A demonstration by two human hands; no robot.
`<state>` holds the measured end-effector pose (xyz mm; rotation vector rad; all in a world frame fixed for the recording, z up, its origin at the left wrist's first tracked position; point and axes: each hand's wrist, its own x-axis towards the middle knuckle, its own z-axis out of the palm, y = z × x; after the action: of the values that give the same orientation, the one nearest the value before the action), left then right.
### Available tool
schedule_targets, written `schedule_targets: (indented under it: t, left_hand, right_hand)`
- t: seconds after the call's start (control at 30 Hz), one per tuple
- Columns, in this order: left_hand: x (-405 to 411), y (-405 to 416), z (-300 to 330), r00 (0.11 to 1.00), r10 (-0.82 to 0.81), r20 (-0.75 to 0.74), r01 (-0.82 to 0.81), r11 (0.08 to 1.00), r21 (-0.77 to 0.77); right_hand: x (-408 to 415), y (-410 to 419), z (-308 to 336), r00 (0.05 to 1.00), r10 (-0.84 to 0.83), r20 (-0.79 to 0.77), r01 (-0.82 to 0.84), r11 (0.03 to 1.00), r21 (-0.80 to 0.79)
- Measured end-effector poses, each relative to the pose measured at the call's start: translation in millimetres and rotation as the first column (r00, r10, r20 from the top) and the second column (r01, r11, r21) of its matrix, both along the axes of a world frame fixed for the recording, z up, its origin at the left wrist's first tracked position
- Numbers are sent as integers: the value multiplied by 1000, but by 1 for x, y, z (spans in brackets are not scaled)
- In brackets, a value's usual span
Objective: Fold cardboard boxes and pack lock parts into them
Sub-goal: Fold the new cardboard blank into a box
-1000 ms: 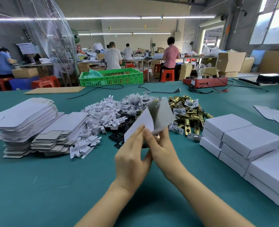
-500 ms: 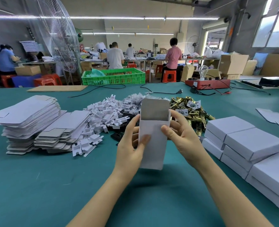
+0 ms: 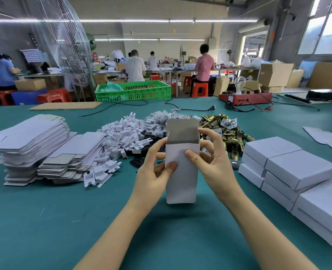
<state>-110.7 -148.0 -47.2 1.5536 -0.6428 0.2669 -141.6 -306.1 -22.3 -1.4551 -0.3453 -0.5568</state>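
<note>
A white cardboard box (image 3: 181,178) stands upright above the green table, its top open and its rear flap raised. My left hand (image 3: 153,174) grips its left side with the thumb on the front face. My right hand (image 3: 211,162) holds the right side, thumb on the front and fingers curled round the top right edge. Behind the box lie brass lock parts (image 3: 225,133), white plastic inserts (image 3: 120,141) and small bagged parts (image 3: 159,121). Flat box blanks (image 3: 32,141) are stacked at the left.
Closed white boxes (image 3: 297,172) are stacked at the right. A green crate (image 3: 134,91), a cardboard sheet (image 3: 67,105), cables and a red device with a bulb (image 3: 245,97) sit at the table's far side. People work at benches beyond.
The flat blank has been opened into an upright box shape. Both hands have shifted from pinching its bottom edge to holding its two sides.
</note>
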Motion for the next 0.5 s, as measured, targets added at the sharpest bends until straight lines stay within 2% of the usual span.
schedule_targets:
  t: [0.17,0.4,0.5]
  left_hand:
    - [4,7,1,996,-85,-12,86,992,98]
    - [4,9,4,993,-117,-14,118,985,124]
    - [3,10,6,996,-84,-6,84,993,83]
  right_hand:
    - [0,-1,0,1000,-5,-1,5,1000,-28]
    - [-1,-3,0,1000,-21,-10,20,998,-60]
    - [-2,-3,0,1000,-4,-22,2,998,-63]
